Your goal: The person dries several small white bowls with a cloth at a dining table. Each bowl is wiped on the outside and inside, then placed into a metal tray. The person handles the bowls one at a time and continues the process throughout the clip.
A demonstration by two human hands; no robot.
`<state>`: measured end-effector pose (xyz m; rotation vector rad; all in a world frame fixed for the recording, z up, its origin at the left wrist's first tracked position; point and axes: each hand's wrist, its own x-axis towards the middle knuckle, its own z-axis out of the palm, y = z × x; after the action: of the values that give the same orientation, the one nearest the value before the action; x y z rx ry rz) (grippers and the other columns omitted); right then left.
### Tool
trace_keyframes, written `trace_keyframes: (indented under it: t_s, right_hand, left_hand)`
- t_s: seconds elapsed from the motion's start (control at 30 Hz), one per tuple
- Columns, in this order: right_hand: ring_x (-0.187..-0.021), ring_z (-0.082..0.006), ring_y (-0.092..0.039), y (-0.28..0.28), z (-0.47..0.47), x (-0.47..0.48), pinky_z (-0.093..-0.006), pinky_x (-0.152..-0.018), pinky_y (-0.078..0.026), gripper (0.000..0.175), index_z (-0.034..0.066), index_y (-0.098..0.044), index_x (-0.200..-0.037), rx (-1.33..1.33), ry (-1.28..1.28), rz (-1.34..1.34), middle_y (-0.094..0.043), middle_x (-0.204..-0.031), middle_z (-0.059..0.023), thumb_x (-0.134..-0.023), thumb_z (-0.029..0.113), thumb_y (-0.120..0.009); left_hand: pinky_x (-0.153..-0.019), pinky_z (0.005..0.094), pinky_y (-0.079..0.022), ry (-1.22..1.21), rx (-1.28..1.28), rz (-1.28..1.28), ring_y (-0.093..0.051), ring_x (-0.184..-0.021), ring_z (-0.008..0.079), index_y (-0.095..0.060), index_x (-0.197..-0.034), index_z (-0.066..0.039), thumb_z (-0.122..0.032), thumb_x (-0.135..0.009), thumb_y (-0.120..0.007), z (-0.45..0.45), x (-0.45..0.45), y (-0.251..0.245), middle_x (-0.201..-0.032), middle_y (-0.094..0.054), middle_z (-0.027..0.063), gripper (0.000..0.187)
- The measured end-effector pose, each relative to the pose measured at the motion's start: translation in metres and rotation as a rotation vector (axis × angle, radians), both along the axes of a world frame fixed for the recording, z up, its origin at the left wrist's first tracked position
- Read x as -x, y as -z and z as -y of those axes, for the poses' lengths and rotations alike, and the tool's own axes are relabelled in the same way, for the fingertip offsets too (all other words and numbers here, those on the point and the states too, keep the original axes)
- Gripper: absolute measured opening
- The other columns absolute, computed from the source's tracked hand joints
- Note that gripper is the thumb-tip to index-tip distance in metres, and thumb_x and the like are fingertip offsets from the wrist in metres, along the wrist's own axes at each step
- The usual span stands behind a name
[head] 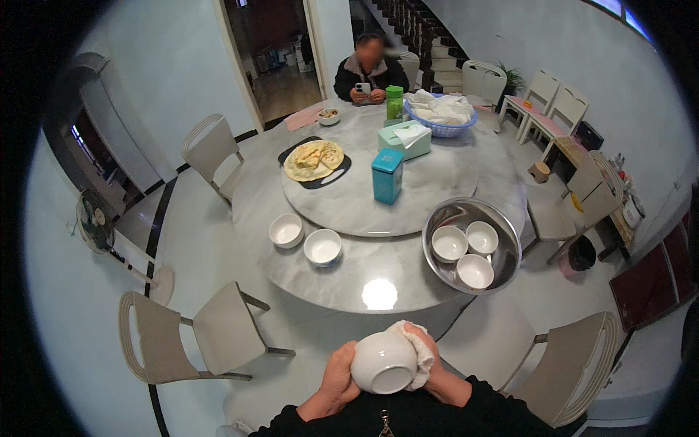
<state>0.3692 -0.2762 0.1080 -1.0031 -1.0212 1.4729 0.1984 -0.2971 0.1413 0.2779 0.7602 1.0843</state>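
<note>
Close to my body, short of the table's near edge, a white bowl is tipped so that its foot ring faces me. My left hand grips the bowl at its left side. Around its right side, my right hand presses a white cloth against it; the bowl's inside is hidden. On the marble table, two white bowls stand at the near left, one a little behind the other. A stainless steel basin at the right holds three more white bowls.
A turntable carries flatbreads on a black board, a blue tin and a tissue box. Behind are a green bottle and a blue basket with white cloth. A person sits opposite, holding a phone. Chairs flank me.
</note>
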Motion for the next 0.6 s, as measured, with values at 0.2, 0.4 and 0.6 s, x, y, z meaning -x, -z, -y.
trace_keyframes:
  t_s: [0.2,0.4,0.6]
  right_hand:
    - [-0.084,-0.0201,-0.055,-0.01,-0.032,-0.054,-0.0337,-0.077,-0.047,0.029,0.0063,-0.052,-0.105,0.488,0.187,-0.471,-0.056,-0.093,-0.0066,-0.088,0.03,-0.047]
    - [-0.087,-0.0245,-0.056,0.015,-0.058,-0.103,-0.0427,-0.079,-0.047,0.037,0.0112,-0.05,-0.112,0.51,0.167,-0.838,-0.055,-0.098,-0.0081,-0.084,0.035,-0.052]
    - [-0.1,-0.0249,-0.053,0.015,-0.059,-0.133,-0.0386,-0.084,-0.044,0.043,0.0072,-0.044,-0.121,0.458,0.446,-0.661,-0.054,-0.11,-0.0102,-0.086,0.033,-0.05]
  left_hand:
    - [-0.078,0.0278,-0.042,0.511,-0.268,-0.203,-0.051,-0.091,0.0139,-0.052,-0.106,0.002,-0.022,-0.091,-0.048,-0.033,-0.036,-0.001,-0.098,-0.056,0.0076,0.028]
    - [-0.078,0.0341,-0.039,0.555,-1.134,-0.678,-0.054,-0.082,0.0201,-0.057,-0.097,-0.002,-0.016,-0.085,-0.056,-0.067,-0.087,-0.01,-0.089,-0.059,0.0076,0.019]
    - [-0.079,0.0361,-0.037,0.466,-1.571,-1.123,-0.054,-0.079,0.0197,-0.058,-0.089,-0.008,-0.02,-0.077,-0.062,-0.109,-0.121,-0.022,-0.077,-0.055,0.0047,0.017]
